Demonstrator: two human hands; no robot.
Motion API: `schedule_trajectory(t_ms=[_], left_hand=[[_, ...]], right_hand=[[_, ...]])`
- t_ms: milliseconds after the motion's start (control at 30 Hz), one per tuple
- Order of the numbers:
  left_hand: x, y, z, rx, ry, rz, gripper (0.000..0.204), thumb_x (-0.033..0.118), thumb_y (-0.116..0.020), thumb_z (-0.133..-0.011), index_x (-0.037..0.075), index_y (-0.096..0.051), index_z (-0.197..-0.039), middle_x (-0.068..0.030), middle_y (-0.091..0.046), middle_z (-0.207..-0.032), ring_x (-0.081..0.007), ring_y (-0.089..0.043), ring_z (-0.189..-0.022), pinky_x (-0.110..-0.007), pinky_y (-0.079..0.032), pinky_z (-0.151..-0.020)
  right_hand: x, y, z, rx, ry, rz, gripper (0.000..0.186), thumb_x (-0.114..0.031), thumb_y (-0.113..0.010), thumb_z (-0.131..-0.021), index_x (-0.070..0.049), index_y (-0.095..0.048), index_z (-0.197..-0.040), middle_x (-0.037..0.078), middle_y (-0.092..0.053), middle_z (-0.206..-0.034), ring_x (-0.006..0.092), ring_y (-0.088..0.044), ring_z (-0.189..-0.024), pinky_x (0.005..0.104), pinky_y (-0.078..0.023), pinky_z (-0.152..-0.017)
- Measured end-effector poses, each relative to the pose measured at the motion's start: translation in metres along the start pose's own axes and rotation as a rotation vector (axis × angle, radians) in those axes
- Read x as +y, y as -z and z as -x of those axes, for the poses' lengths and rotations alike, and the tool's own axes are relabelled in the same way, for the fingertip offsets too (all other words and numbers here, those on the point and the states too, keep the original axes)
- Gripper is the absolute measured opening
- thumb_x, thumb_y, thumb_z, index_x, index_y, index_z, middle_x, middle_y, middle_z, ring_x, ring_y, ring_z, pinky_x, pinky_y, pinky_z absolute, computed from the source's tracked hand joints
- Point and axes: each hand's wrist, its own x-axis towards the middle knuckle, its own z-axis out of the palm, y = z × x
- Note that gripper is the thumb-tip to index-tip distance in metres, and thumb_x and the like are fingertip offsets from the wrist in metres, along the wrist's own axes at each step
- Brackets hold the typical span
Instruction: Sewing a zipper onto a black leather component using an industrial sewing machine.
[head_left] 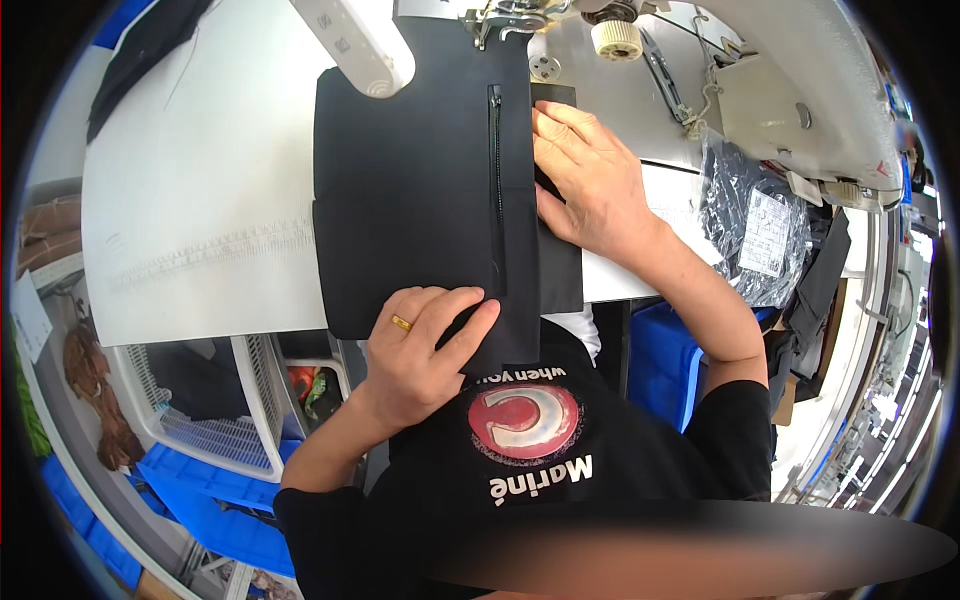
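A black fabric piece [410,190] lies on the white sewing table, with a zipper [496,160] running lengthwise near its right side. A narrow black strip [562,270] shows from under its right edge. At the zipper's lower end, my left hand [425,345] is closed, thumb and index fingertip together on the cloth; it wears a gold ring. My right hand [595,185] rests along the fabric's right edge, fingers stretched out and thumb apart. Just beyond the fabric's far edge is the sewing machine's presser foot [482,38]; the far end of the cloth passes close to it.
A white device arm [358,50] overhangs the fabric's far left. Tweezers [662,75] lie beside the machine head [800,90]. At right sits a clear plastic bag [765,225] above a blue bin [665,360]. A white basket [205,400] with dark cloth stands below the table's left edge.
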Motion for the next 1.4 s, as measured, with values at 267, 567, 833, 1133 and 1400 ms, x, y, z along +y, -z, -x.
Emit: schedule_trajectory(t_ms=[267,567,833,1133,1400], left_hand=[[0.007,0.002,0.000,0.026,0.013,-0.068,0.046,-0.002,-0.060,-0.056,0.004,-0.072,-0.100,-0.0072,-0.063,-0.101,-0.0218,-0.059,-0.087,-0.040,-0.048,-0.080],[0.009,0.000,0.003,0.025,0.045,-0.073,0.045,0.001,-0.061,-0.058,0.007,-0.072,-0.101,-0.0024,-0.062,-0.095,-0.0184,-0.059,-0.082,-0.044,-0.036,-0.102],[0.006,-0.003,0.008,0.025,0.028,-0.056,0.061,0.006,-0.055,-0.049,0.006,-0.072,-0.107,-0.0044,-0.062,-0.099,-0.0211,-0.058,-0.089,-0.046,-0.030,-0.106],[0.005,-0.003,0.010,0.017,0.045,-0.050,0.059,0.006,-0.056,-0.051,0.007,-0.072,-0.107,-0.0032,-0.062,-0.099,-0.0204,-0.059,-0.088,-0.046,-0.029,-0.106],[0.006,-0.003,0.009,0.007,0.058,-0.045,0.056,0.006,-0.058,-0.052,0.008,-0.072,-0.107,-0.0028,-0.062,-0.099,-0.0203,-0.059,-0.088,-0.046,-0.030,-0.106]], right_hand=[[0.001,-0.002,0.000,0.031,0.007,-0.001,0.045,-0.016,-0.074,-0.065,-0.006,-0.064,-0.108,0.007,-0.062,-0.117,0.0258,-0.056,-0.110,0.0356,-0.052,-0.083],[0.000,-0.004,-0.001,0.038,-0.013,0.009,0.045,-0.014,-0.074,-0.063,-0.006,-0.064,-0.106,0.007,-0.062,-0.119,0.0265,-0.057,-0.109,0.0367,-0.051,-0.082],[0.002,-0.006,-0.003,0.046,-0.016,0.022,0.047,-0.014,-0.075,-0.063,-0.006,-0.064,-0.108,0.006,-0.062,-0.119,0.0256,-0.056,-0.110,0.0365,-0.051,-0.084],[0.003,-0.006,-0.003,0.045,-0.017,0.028,0.045,-0.014,-0.074,-0.064,-0.005,-0.064,-0.107,0.006,-0.062,-0.118,0.0253,-0.056,-0.111,0.0362,-0.050,-0.085],[0.002,-0.004,-0.002,0.021,-0.021,0.025,0.046,-0.014,-0.074,-0.064,-0.005,-0.064,-0.108,0.007,-0.061,-0.119,0.0259,-0.055,-0.112,0.0377,-0.050,-0.086]])
